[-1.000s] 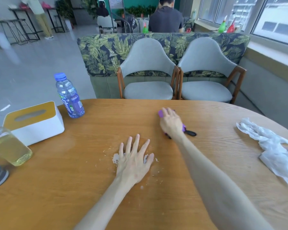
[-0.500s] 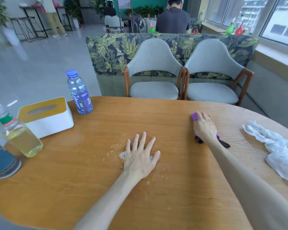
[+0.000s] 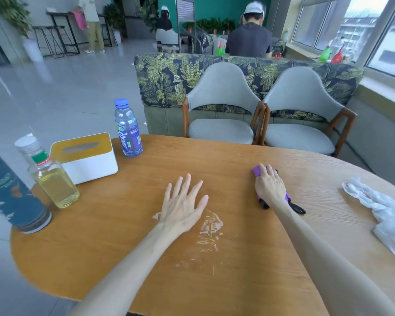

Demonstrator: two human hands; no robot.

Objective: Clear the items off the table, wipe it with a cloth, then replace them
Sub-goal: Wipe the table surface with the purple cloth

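left hand (image 3: 182, 205) flat on table (image 3: 132, 236), holding nothing | right hand (image 3: 270, 187) presses purple cloth (image 3: 258, 171), fingers straight | cloth soft, light; bunch at middle

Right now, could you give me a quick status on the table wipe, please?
Left hand flat on table. Right hand on purple tool. Smear remains. Bottles, tissue box uncleared.

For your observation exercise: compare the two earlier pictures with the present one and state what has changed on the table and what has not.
The right hand slid the purple object rightward along the table, still on top of it. The left hand, still flat, now leaves a wet smear exposed beside it. The bottles, tissue box and white crumpled cloth stayed where they were.
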